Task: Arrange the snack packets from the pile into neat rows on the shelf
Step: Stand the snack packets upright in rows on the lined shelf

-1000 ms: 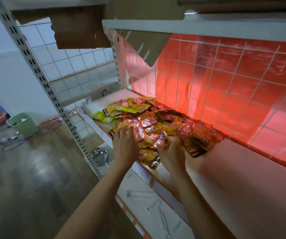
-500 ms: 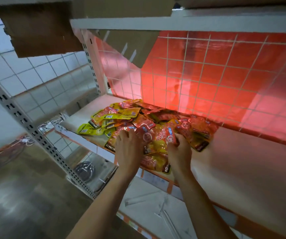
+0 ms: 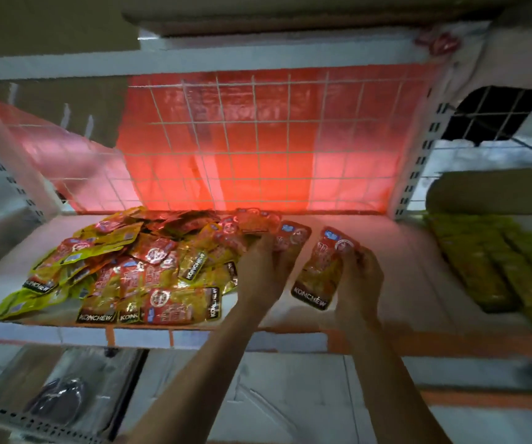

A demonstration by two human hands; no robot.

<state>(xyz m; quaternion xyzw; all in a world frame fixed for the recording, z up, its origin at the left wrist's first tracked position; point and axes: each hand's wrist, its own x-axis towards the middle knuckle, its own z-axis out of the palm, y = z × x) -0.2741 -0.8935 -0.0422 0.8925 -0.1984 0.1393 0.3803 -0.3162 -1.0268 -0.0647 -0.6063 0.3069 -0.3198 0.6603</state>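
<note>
A loose pile of red, yellow and green snack packets (image 3: pixel 136 261) covers the left half of the white shelf (image 3: pixel 396 251). My right hand (image 3: pixel 359 283) grips one red-and-yellow packet (image 3: pixel 320 270) just right of the pile, its dark label end toward me. My left hand (image 3: pixel 263 267) rests at the pile's right edge, fingers curled round another red packet (image 3: pixel 292 233) that sticks out beyond them. Both packets sit low over the shelf surface.
A wire grid with red sheeting (image 3: pixel 258 145) backs the shelf. Yellow-green packets (image 3: pixel 495 267) lie in rows in the bay to the right, past a perforated upright (image 3: pixel 415 174). A lower shelf (image 3: pixel 290 395) runs beneath, with a dark round object (image 3: pixel 59 398) at its left.
The view has swung right and squared up to the shelf. Both hands moved from the front of the pile to its right side, each now holding a packet drawn out of it.
</note>
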